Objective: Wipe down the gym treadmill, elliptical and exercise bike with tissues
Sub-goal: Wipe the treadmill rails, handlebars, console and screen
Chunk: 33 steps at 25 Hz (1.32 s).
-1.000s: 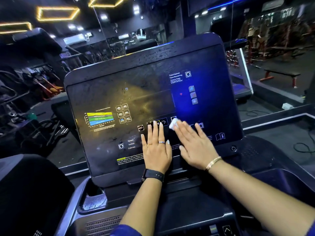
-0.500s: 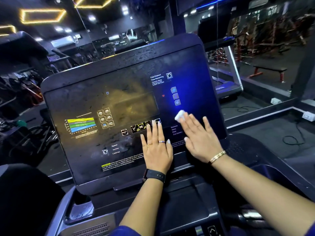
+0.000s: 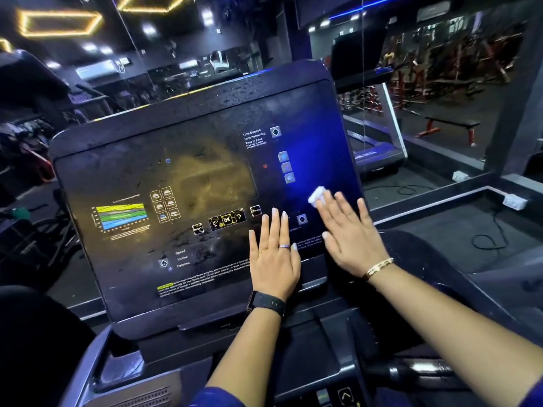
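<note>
While the dark gym stretches away behind a glass wall, lit by yellow strip lights on the ceiling, most of the view is filled by the big tilted control panel (image 3: 147,171) of an exercise machine. Its dusty black face carries a coloured chart at the left, a cluster of small square buttons, a row with an OK key at the middle, and the words Speed, Incline and Calories lower down. Blue light falls over its right part. Beyond the glass to the right stands another treadmill (image 3: 379,154), and farther back a flat bench (image 3: 449,124) with red legs. A black cable (image 3: 490,239) lies looped on the floor to the right of the panel.

Both bare forearms reach up from the bottom edge. The left hand (image 3: 274,259) lies flat on the lower middle of the panel, fingers straight and close together, holding nothing, its fingertips just below the OK row. The right hand (image 3: 351,233) lies beside it to the right, apart from it, fingers straight and spread, palm down on the panel near its right edge. The small white tissue (image 3: 316,196) is pressed against the panel under the tips of the right hand's fingers, and a crumpled bit of it shows past them on the upper left, below the column of three blue buttons.

A black watch (image 3: 269,302) wraps the left wrist, a gold bracelet (image 3: 379,267) the right, and a silver ring (image 3: 284,246) sits on a finger of the left hand.
</note>
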Each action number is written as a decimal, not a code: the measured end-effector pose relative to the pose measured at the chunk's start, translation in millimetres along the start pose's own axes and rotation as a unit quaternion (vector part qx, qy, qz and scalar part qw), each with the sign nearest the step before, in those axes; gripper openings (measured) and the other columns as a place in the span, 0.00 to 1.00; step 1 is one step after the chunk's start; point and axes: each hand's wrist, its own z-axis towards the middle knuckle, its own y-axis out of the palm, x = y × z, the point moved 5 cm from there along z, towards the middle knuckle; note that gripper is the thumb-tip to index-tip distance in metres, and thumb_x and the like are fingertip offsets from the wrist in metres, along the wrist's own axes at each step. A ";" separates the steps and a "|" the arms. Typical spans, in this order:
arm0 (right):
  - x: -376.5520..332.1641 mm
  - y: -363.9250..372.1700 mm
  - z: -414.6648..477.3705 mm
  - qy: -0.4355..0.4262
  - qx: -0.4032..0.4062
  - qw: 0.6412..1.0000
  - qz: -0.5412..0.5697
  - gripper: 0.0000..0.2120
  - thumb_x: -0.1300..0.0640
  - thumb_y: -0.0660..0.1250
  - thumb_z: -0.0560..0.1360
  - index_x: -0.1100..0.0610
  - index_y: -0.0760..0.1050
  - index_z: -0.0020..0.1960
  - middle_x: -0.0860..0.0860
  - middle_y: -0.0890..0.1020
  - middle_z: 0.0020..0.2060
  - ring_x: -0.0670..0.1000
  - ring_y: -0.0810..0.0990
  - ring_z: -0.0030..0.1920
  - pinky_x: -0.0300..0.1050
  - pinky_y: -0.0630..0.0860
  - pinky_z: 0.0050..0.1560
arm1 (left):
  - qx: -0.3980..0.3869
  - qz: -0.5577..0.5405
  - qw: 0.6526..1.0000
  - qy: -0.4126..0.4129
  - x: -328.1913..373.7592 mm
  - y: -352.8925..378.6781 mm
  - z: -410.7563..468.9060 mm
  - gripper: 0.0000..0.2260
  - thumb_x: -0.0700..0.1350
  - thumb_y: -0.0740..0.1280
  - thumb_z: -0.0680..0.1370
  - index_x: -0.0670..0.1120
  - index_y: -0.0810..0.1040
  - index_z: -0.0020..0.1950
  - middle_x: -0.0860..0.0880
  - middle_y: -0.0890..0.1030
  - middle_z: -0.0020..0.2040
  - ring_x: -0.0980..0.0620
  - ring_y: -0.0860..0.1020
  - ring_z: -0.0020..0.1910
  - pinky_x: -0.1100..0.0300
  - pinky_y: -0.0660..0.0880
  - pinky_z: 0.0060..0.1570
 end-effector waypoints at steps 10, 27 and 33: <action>-36.3 7.9 -51.6 0.045 0.127 0.975 0.176 0.19 0.65 0.56 0.77 0.64 0.74 0.66 0.56 0.72 0.65 0.57 0.74 0.50 0.49 0.76 0.56 | 0.007 0.002 1.000 -0.008 1.3 1.4 -9.6 0.29 0.49 0.55 0.77 0.45 0.59 0.78 0.48 0.57 0.78 0.48 0.56 0.77 0.47 0.46 0.75; -41.5 -6.0 -13.6 0.034 0.118 0.974 0.190 0.21 0.65 0.56 0.74 0.55 0.73 0.65 0.49 0.70 0.61 0.55 0.71 0.47 0.49 0.75 0.52 | 0.000 -0.005 1.000 -0.020 -2.5 -1.2 -17.3 0.28 0.48 0.55 0.77 0.47 0.59 0.78 0.50 0.57 0.78 0.47 0.57 0.77 0.47 0.48 0.74; -17.7 -5.7 -41.6 -0.013 0.100 0.976 0.192 0.19 0.64 0.56 0.73 0.53 0.76 0.60 0.47 0.74 0.58 0.56 0.73 0.46 0.52 0.78 0.48 | -0.009 -0.003 1.000 -0.020 -3.4 0.2 -18.9 0.28 0.48 0.55 0.77 0.48 0.60 0.78 0.49 0.58 0.78 0.47 0.56 0.77 0.48 0.46 0.75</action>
